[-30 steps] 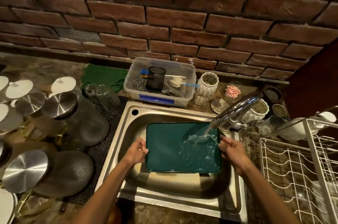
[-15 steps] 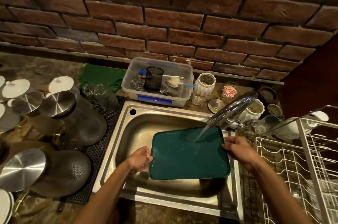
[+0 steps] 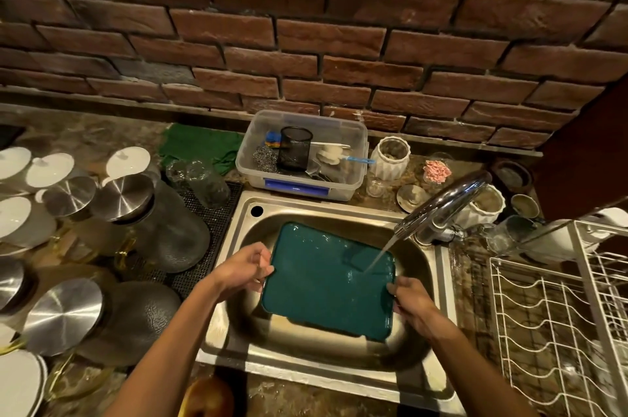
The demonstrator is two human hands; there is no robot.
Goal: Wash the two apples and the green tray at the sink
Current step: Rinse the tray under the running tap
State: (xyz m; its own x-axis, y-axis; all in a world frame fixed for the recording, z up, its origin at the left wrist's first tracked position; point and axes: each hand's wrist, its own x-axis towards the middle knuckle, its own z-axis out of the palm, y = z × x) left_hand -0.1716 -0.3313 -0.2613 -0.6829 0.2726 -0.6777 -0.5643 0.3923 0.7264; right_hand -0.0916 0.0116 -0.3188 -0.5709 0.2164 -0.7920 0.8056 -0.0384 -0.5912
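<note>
The green tray (image 3: 323, 284) is held over the steel sink (image 3: 238, 341), tilted slightly, with water from the tap (image 3: 441, 205) striking its right part. My left hand (image 3: 244, 268) grips the tray's left edge near the far corner. My right hand (image 3: 413, 301) grips the right edge near the front. One apple (image 3: 207, 398) shows at the bottom edge on the counter in front of the sink, partly cut off. A second apple is not in view.
A clear plastic tub (image 3: 302, 182) of scrubbers stands behind the sink. Glass jars with steel lids (image 3: 122, 199) crowd the left counter. A white wire dish rack (image 3: 557, 324) stands to the right. White vases (image 3: 389, 158) and cups sit by the tap.
The tray has swung so its left end sits farther back. My left hand slid up toward the far corner and my right hand came nearer along the right edge.
</note>
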